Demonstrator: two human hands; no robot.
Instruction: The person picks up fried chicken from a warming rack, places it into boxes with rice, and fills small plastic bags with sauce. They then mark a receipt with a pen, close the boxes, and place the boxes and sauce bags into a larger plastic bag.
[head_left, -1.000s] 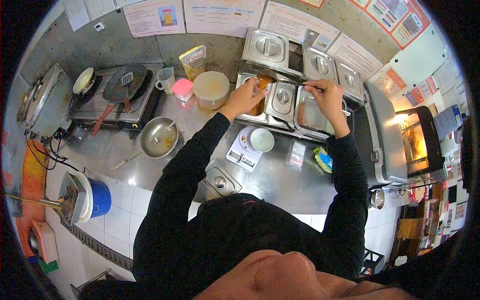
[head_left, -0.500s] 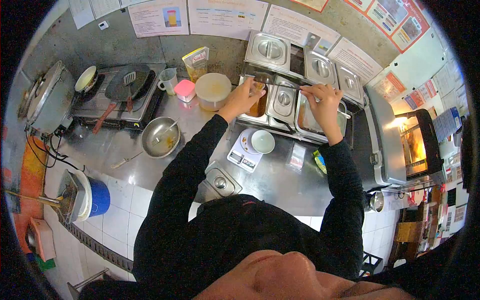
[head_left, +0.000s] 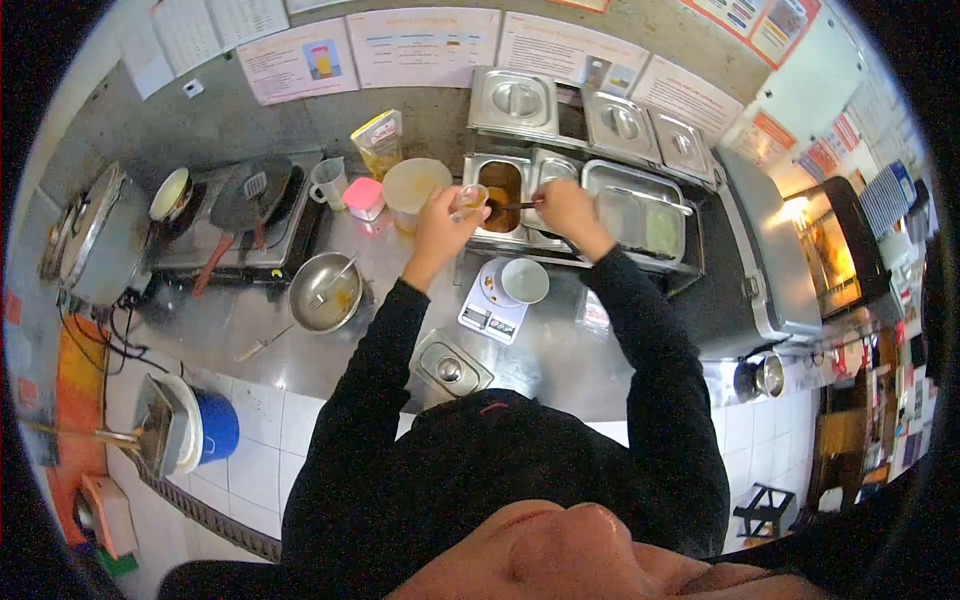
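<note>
Left hand [head_left: 440, 222] pinches small cup [head_left: 470, 197] at near-left rim of open sauce pan [head_left: 500, 180]. Right hand [head_left: 565, 205] grips ladle [head_left: 520, 205], handle lying left-right, bowl toward the cup, just right of it.

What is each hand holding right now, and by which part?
Left hand holds a small clear cup by its side wall. Right hand holds a dark-handled ladle by the handle end, its bowl over the open steel pan of brown sauce.

Steel bowl [head_left: 327, 292] beside stove [head_left: 232, 215].
</note>
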